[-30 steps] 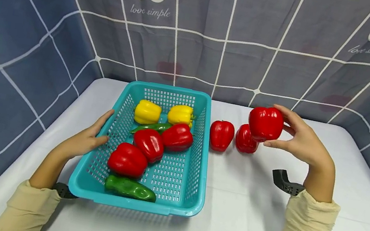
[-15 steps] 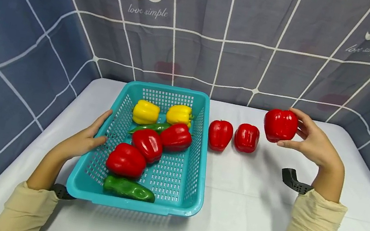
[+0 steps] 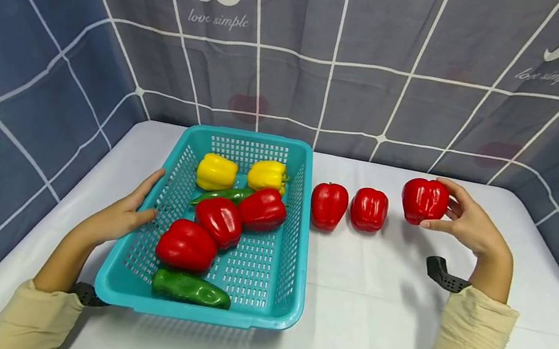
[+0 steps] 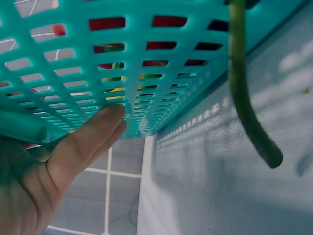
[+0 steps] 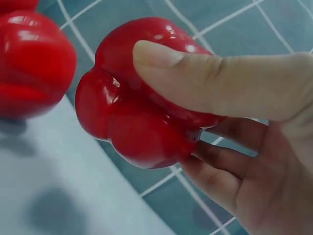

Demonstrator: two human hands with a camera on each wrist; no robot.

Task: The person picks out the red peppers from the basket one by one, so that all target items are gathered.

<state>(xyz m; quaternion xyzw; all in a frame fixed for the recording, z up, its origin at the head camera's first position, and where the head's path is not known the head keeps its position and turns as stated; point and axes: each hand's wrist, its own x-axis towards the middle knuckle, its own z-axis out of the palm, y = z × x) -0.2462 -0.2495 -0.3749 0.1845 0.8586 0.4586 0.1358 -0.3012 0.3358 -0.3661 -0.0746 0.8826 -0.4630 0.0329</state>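
Observation:
My right hand [image 3: 473, 224] pinches a red bell pepper [image 3: 423, 200] between thumb and fingers, near the back right of the table. In the right wrist view the thumb lies across this pepper [image 5: 142, 132]; whether it touches the cloth I cannot tell. Left of it, two red bell peppers [image 3: 369, 209] [image 3: 328, 206] stand side by side. My left hand [image 3: 117, 217] rests against the left side of a teal basket [image 3: 301, 266], and in the left wrist view its extended fingers [image 4: 93, 137] lie along the slotted wall.
Inside the basket are two yellow bell peppers [image 3: 216, 172] [image 3: 267, 175], several red ones [image 3: 186, 245], a slim green pepper [image 3: 225, 195] and a large green pepper [image 3: 191, 288]. A green stem [image 4: 244, 93] pokes through a slot. Grey checked curtains [image 3: 305, 29] border the white table [image 3: 357, 338].
My right hand has carried the red bell pepper rightward, away from the two standing ones, and then lowered it. The left hand stays at the basket's side.

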